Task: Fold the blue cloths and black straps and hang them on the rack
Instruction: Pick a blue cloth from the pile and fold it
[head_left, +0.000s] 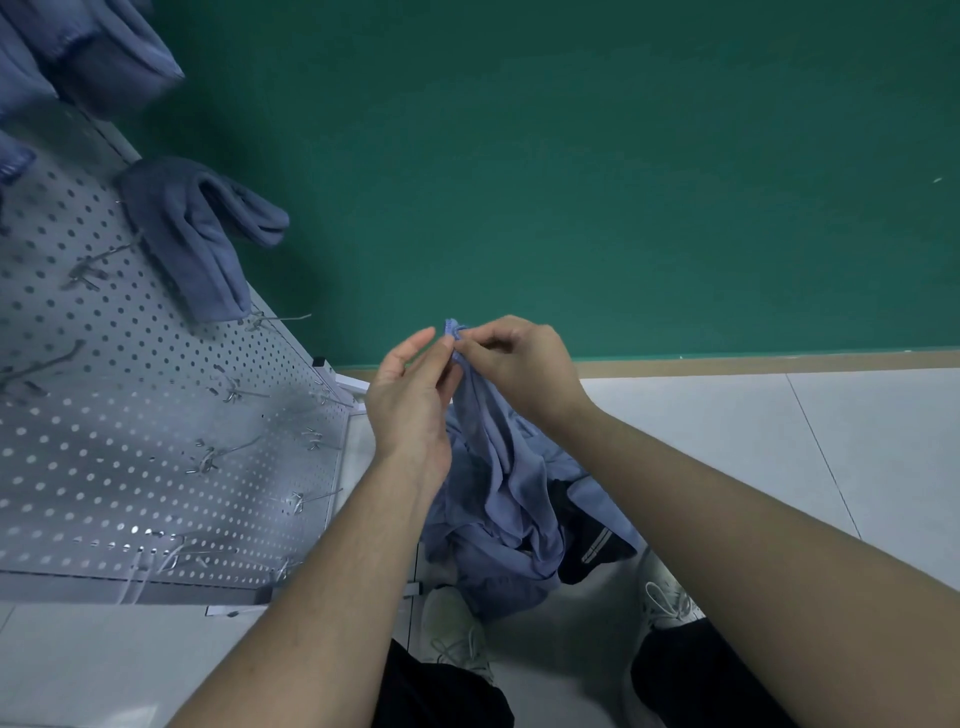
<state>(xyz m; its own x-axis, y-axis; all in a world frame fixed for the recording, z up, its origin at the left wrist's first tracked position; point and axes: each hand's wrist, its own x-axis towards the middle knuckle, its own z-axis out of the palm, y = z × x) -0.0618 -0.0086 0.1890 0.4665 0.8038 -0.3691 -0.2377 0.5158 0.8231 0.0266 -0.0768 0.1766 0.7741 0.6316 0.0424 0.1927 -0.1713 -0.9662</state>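
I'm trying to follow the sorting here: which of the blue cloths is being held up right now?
The blue cloth pinched at its top corner by both hands, above the floor pile. The folded cloth already hangs on the rack.

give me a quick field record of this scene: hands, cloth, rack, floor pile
right hand: pinches top corner of the lifted blue fabric cloth
left hand: thumb and fingers at the same corner
rack: grey perforated metal pegboard with wire hooks
hung: folded blue cloth on an upper hook
floor pile: black strap with pale stripes under blue cloths
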